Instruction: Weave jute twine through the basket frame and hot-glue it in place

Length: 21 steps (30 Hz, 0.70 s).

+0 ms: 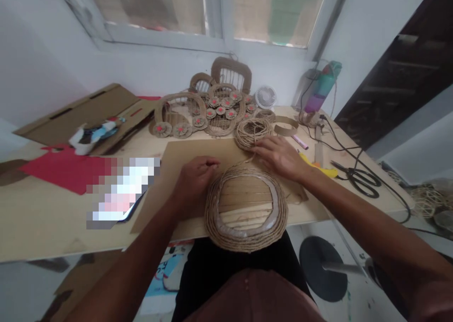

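An oval ring wound with rows of brown twine (212,218) rests at the table's front edge, jutting over my lap. Pale strips cross its opening, and a greyish band lines the inner rim. My left hand (198,175) is at the ring's upper left, thumb and fingers pinched together; whatever is between them is too small to make out. Beyond the ring lies a loose coil of twine (249,135). Fingers bent, my right hand (279,156) touches the coil's near right edge, where a strand runs from the ring to the fingertips.
Under the work lies a cardboard sheet (170,171). Scissors (361,178), a yellow glue gun (322,170) and cables are at right. A blurred phone (123,190) and red sheet (71,168) lie left. Twine baskets with flowers (221,109) and a small fan (266,97) stand behind.
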Available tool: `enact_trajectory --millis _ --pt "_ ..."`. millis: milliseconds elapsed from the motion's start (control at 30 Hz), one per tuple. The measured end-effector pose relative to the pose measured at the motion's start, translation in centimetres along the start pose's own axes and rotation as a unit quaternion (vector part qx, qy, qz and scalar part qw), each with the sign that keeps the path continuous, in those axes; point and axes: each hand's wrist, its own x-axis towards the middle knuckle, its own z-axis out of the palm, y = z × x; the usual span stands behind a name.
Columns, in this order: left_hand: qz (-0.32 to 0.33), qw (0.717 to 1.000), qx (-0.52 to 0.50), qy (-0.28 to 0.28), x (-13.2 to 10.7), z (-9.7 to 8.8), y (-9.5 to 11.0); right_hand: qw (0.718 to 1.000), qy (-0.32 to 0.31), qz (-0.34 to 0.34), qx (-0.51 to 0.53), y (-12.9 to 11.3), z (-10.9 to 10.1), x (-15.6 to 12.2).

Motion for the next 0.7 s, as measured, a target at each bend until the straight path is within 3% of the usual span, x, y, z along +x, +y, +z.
enact_trajectory --millis 133,267,500,700 --pt "-0.006 0.998 0.056 0.024 -3.8 -1.3 0.4 0.999 -0.033 -0.025 -0.018 -0.7 2.7 3.3" --pt "0.002 0.996 0.084 0.017 -6.2 -0.8 0.7 0.994 -0.069 -0.037 -0.075 -0.5 3.2 3.8" --pt "-0.040 0.995 0.090 0.007 -6.7 -0.1 0.8 0.994 -0.080 -0.026 -0.070 -0.5 3.0 2.0" --pt "-0.070 0.988 0.140 -0.008 -6.7 -0.1 1.6 1.000 -0.013 -0.010 0.004 -2.3 2.3 0.5"
